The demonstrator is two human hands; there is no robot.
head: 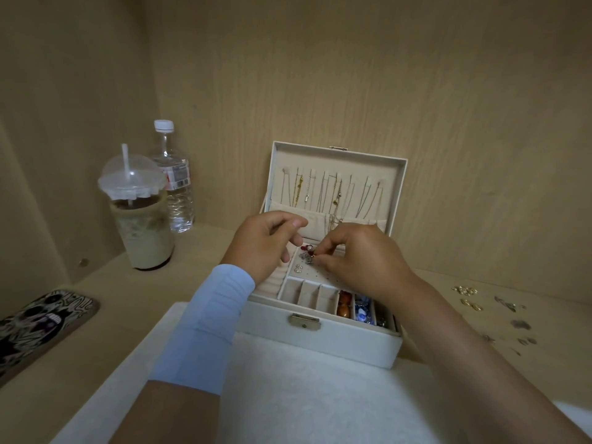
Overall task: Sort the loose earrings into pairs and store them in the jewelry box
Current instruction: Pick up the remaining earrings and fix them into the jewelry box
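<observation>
1. Pinching a small earring (315, 255) with right hand (358, 261), just above the stud panel of the open jewelry box (320, 342).
2. Hovering beside it with left hand (264, 241), fingers loosely curled, holding nothing.
3. Hanging in the lid: necklaces (330, 190).
4. Lying right of the box: loose earrings (471, 304).

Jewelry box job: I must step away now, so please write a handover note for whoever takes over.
Right hand: pinches a small earring over the stud pad in the open jewelry box.
Left hand: hovers over the box's left side, fingers loosely curled, nothing seen in it.
Done: a few earrings sit on the pad.
Left: loose earrings lie scattered on the table to the right of the box; pair and store them.
</observation>
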